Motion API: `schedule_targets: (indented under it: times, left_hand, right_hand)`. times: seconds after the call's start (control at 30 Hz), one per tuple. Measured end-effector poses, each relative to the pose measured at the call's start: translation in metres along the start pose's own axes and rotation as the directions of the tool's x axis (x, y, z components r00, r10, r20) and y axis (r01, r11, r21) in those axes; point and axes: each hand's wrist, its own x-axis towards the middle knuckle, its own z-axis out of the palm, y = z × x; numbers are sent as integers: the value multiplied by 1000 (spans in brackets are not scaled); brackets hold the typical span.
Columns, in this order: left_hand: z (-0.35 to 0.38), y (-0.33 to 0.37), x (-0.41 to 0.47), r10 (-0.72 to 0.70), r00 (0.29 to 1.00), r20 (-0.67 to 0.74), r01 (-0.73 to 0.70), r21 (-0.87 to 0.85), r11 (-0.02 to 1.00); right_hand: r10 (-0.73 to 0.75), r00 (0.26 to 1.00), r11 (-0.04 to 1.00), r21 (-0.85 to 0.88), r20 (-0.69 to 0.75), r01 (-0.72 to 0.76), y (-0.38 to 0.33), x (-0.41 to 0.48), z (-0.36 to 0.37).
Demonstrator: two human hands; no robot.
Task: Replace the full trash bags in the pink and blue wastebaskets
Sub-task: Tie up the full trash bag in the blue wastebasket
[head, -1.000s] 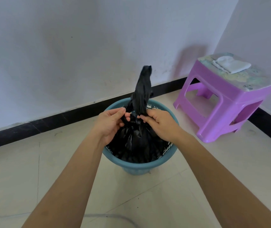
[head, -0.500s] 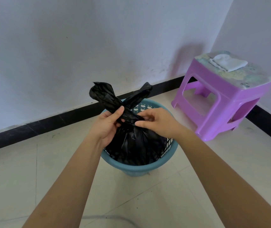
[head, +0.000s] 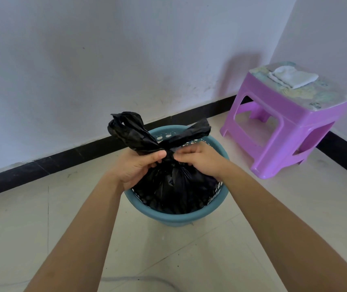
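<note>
A blue wastebasket (head: 176,218) with a perforated wall stands on the tiled floor near the wall. A full black trash bag (head: 174,186) sits inside it, its top gathered into a neck. Two loose ends of the bag fan out above the neck, one to the upper left and one to the upper right. My left hand (head: 138,167) pinches the neck from the left. My right hand (head: 200,159) pinches it from the right, fingertips almost touching the left hand. No pink wastebasket is in view.
A purple plastic stool (head: 284,131) stands to the right of the basket, in the corner, with a folded white cloth (head: 294,77) on its top. A black skirting strip runs along both walls. A grey cable (head: 126,279) lies on the floor near me.
The bag's top stood upright as one twisted column; it now splits into two ends spread left and right, with both hands pinched at the crossing. The basket stays put.
</note>
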Motion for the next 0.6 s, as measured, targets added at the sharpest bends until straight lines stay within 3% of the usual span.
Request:
schedule_targets:
  times: [0.17,0.3,0.4,0.5,0.6]
  left_hand:
    - [4,-6,2,-25,998,-65,23,-32,999]
    - [2,-8,4,-51,992,-115,41,-87,995]
    - [3,-7,5,-53,992,-117,45,-76,996]
    - [7,-5,5,-55,990,-130,50,-43,998]
    - [10,-1,7,-71,973,-220,70,-13,997]
  right_hand:
    - [110,989,994,4,96,-111,-2,0,-8]
    - [-18,998,981,192,66,5,-5,-3,-11]
    - [-80,995,953,289,-55,93,-17,2,-3]
    - [-37,974,882,452,-225,138,-26,7,5]
    - [8,956,786,593,-292,174,-26,4,11]
